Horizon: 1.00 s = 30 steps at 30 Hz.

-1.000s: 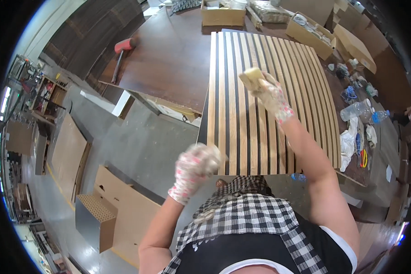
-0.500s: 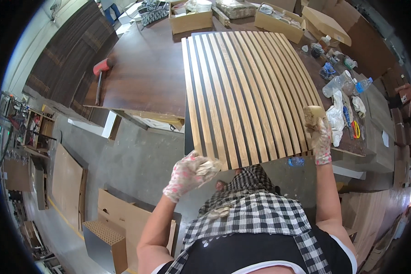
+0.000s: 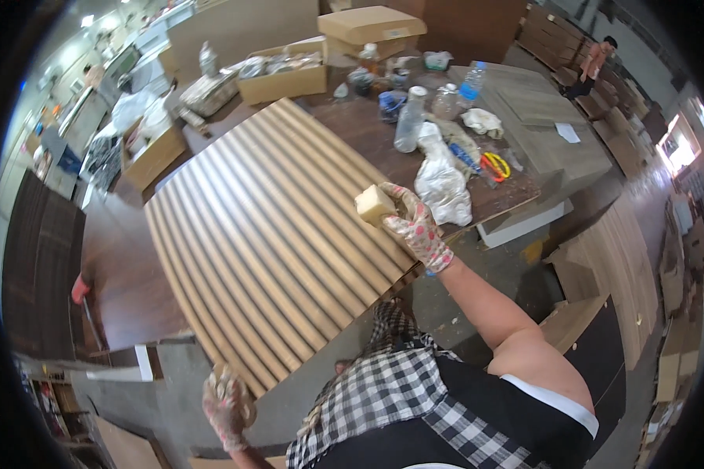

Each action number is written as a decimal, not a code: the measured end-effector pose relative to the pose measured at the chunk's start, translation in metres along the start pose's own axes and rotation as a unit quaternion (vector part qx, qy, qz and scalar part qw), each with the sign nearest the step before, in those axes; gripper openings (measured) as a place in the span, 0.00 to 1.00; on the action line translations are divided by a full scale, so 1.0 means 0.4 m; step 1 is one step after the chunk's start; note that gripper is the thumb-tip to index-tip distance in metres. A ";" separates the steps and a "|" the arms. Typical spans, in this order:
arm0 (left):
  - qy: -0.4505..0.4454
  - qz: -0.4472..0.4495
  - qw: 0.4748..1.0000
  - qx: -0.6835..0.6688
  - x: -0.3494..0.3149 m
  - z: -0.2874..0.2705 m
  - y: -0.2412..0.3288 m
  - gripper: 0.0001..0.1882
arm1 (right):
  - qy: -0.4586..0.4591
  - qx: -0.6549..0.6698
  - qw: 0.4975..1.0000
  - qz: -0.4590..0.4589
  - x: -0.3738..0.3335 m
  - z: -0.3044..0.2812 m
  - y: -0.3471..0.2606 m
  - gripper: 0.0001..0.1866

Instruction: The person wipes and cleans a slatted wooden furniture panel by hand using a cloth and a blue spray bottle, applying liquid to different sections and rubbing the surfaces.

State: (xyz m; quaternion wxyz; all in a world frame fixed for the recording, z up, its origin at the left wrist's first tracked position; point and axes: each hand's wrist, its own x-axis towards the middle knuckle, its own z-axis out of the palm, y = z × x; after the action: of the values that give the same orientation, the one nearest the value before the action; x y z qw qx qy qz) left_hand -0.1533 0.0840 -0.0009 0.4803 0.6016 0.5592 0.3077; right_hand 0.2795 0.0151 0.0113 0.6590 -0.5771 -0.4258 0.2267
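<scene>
A slatted wood panel (image 3: 266,234), light strips with dark grooves between them, lies on the brown table and juts past its near edge. In my right hand (image 3: 417,227), gloved in white with a pink pattern, is a cream-coloured block (image 3: 375,205). That hand is closed round the block near the panel's right edge. My left hand (image 3: 227,408), in a matching glove, is at the panel's near left corner with its fingers curled against the edge. Some blur hides the exact finger contact there.
Right of the panel are a white crumpled cloth (image 3: 443,176), clear plastic bottles (image 3: 411,121) and yellow-handled scissors (image 3: 495,166). Open cardboard boxes (image 3: 285,84) stand along the back. A red-headed mallet (image 3: 80,289) rests at left. Another person (image 3: 594,66) is far off at right.
The view has swung to the right, so the panel appears turned and further left. The block in my right hand now shows its cream face. My left hand remains at the near left corner.
</scene>
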 end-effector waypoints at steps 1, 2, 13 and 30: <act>0.022 0.016 0.998 0.052 0.002 -0.002 -0.004 0.17 | 0.030 0.014 0.999 0.021 0.015 -0.048 0.007 0.26; 0.048 0.031 0.993 0.104 0.011 -0.010 -0.019 0.18 | 0.061 0.020 0.998 0.001 0.036 -0.104 0.018 0.26; 0.151 0.097 0.978 0.106 0.121 0.397 0.266 0.13 | 0.263 -0.556 0.788 0.012 0.465 -0.914 0.224 0.24; 0.077 0.035 0.996 0.000 0.251 0.607 0.304 0.08 | 0.229 -0.516 0.825 -0.025 0.458 -0.873 0.303 0.20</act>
State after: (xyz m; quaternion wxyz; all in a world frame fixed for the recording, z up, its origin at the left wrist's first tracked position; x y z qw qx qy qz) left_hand 0.1317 0.1350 0.0098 0.4249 0.5950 0.5731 0.3702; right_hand 0.6882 -0.0105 -0.0395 0.3487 -0.8575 -0.3320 -0.1814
